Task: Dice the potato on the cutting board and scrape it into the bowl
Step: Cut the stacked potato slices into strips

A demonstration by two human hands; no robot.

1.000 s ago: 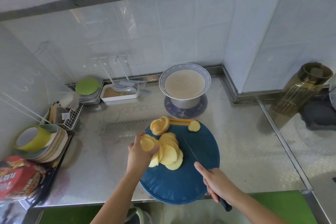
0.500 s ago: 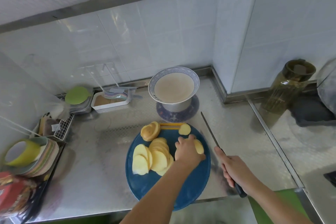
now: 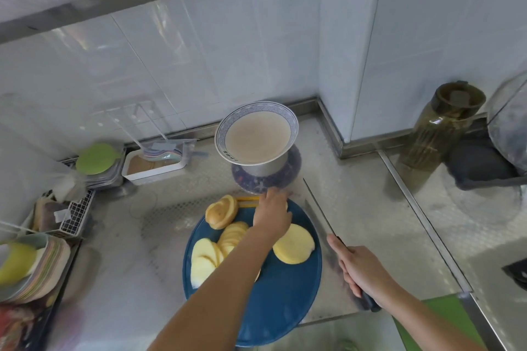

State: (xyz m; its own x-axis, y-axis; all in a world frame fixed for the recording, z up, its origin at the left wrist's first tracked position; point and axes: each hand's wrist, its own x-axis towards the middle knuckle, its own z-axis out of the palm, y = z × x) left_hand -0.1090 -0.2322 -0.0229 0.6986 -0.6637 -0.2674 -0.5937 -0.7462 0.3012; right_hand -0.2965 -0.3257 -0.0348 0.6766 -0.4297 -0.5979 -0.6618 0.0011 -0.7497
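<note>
Your stainless counter (image 3: 370,208) before you, white tiled walls (image 3: 199,51) along its back edge, soft daylight glare on both.

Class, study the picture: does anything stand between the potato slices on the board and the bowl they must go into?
Yes: the left hand reaches over the far edge of the board, between the potato slices and the bowl. The knife in the right hand is off to the right, out of the way.

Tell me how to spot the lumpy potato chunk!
Start at the round blue cutting board on the steel counter. At its far edge, just left of the left hand, sits the potato chunk. Unlike the flat pale slices nearer the person, it is domed and browner.
</note>
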